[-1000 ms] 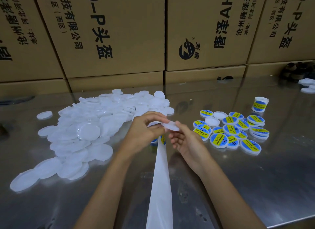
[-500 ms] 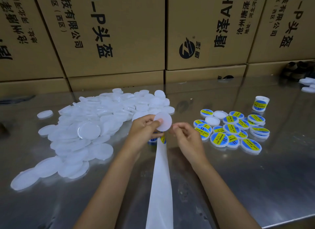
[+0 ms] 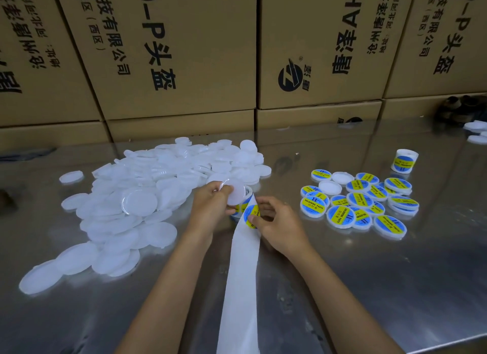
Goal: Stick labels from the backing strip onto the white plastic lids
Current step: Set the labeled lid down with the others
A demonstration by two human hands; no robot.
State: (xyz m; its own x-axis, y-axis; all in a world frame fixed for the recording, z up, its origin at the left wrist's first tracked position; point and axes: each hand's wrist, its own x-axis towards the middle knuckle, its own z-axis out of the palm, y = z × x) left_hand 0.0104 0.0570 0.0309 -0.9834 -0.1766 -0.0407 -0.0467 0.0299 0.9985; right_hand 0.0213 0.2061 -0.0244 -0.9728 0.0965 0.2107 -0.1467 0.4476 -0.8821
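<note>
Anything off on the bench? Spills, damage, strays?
Nothing damaged. Two blank lids sit among the labelled lids on the right, unlabelled or face-down. One stray lid lies apart from the blank pile.

The heap of unlabelled lids [image 3: 147,195] lies on the table [image 3: 395,287] at ten o'clock; the labelled lids [image 3: 361,203] cluster at two o'clock; the backing strip [image 3: 241,287] runs from centre toward six; cartons [image 3: 184,50] stand behind at twelve.

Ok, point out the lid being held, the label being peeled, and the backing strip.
held lid [image 3: 238,194], head view, its flat face.
label [image 3: 250,214], head view, its yellow band.
backing strip [image 3: 241,287], head view, bare stretch between the forearms.
</note>
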